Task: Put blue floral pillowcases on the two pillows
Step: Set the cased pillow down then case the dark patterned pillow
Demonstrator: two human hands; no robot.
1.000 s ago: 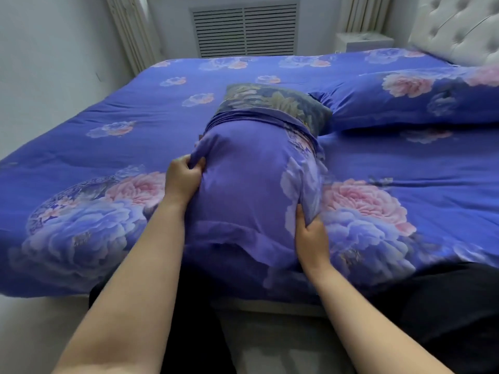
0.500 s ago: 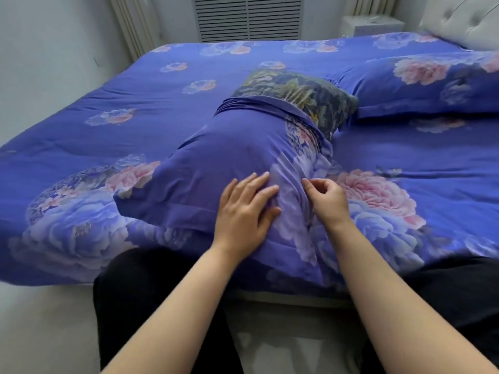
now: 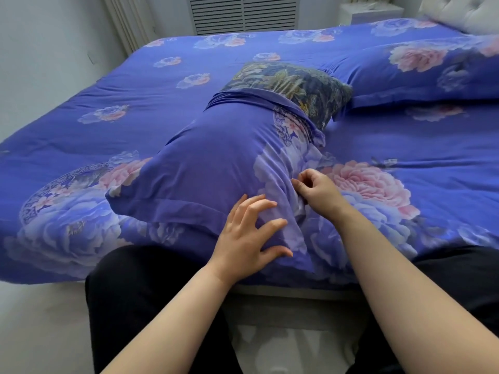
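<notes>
A pillow with a dark leafy print [image 3: 294, 85] lies on the bed, its far end sticking out of a blue floral pillowcase [image 3: 216, 160] that covers the near part. My left hand [image 3: 251, 238] rests spread on the near right corner of the pillowcase, fingers slightly bent. Just right of it, my right hand [image 3: 318, 193] pinches a fold of the pillowcase. A second pillow in a blue floral pillowcase [image 3: 421, 68] lies at the back right, next to the headboard.
The bed wears a blue floral cover [image 3: 108, 85] that matches the pillowcases. A white tufted headboard [image 3: 469, 9] is at the top right, a white nightstand [image 3: 372, 12] and a vent grille [image 3: 243, 12] behind the bed. My dark-clothed legs [image 3: 151, 292] stand against the bed's near edge.
The pillow, held up by both sides a second ago, now lies flat on the bed. My hands left its sides and came to the near right corner, the right one pinching a fold.
</notes>
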